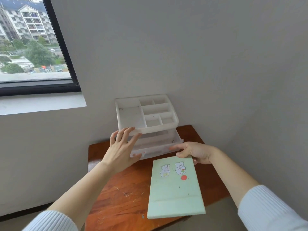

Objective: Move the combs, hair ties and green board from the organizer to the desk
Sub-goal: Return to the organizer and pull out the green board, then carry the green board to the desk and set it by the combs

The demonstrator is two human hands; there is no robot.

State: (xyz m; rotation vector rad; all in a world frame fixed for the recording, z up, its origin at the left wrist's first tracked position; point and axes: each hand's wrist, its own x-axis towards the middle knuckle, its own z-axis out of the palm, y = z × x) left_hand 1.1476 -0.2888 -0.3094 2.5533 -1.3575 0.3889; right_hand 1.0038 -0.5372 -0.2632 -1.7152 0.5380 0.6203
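Note:
A pale green board (176, 190) with bear stickers and a red dot lies flat on the right half of the wooden desk (123, 194). My right hand (195, 152) grips the board's far right corner, with fingers reaching toward the organizer's pulled-out drawer. The white plastic organizer (146, 112) stands at the desk's back edge against the wall, its top compartments bare. My left hand (122, 149) is spread with fingers apart against the organizer's front left, holding nothing. No combs or hair ties show anywhere.
The small desk sits in a corner between grey walls. A window with a black frame and a white sill (41, 102) is at the upper left. The board's near edge overhangs the desk's front right edge.

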